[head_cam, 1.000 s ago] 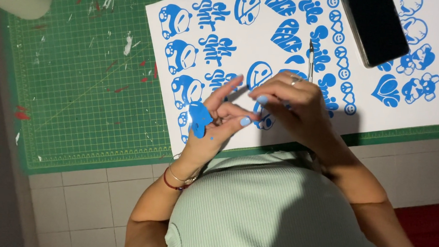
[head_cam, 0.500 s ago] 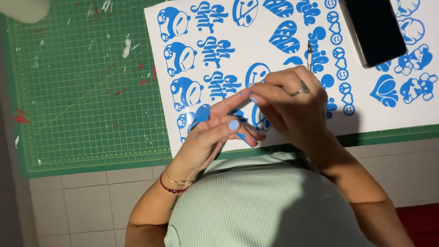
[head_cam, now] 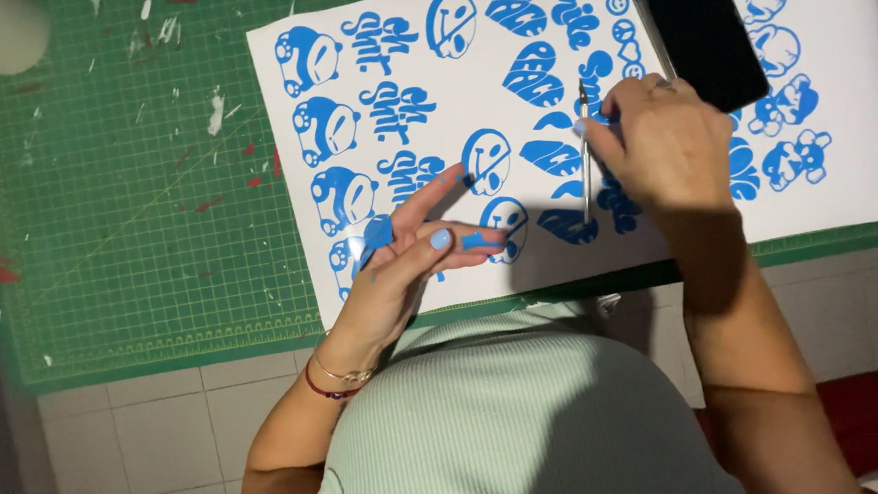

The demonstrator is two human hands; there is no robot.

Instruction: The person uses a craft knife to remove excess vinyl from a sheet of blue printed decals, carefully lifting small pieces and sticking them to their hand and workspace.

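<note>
A white sheet [head_cam: 447, 87] covered with several blue cut-out stickers lies on a green cutting mat [head_cam: 131, 191]. My left hand [head_cam: 408, 260] hovers over the sheet's near edge with fingers stretched out; small blue sticker scraps cling to its fingertips. My right hand [head_cam: 665, 144] is over the right middle of the sheet, fingers closed on a thin metal tool [head_cam: 585, 164] whose tip points toward me at a blue sticker.
A black phone [head_cam: 705, 35] lies on the sheet's far right part. A white cylinder [head_cam: 5, 19] stands at the mat's far left corner. The mat carries paint marks and scraps. Tiled surface [head_cam: 149, 432] runs along the near side.
My hands were together near the sheet's front edge; they have separated. My right hand moved away and to the right with the tool, and my left hand stayed with scraps on its fingers.
</note>
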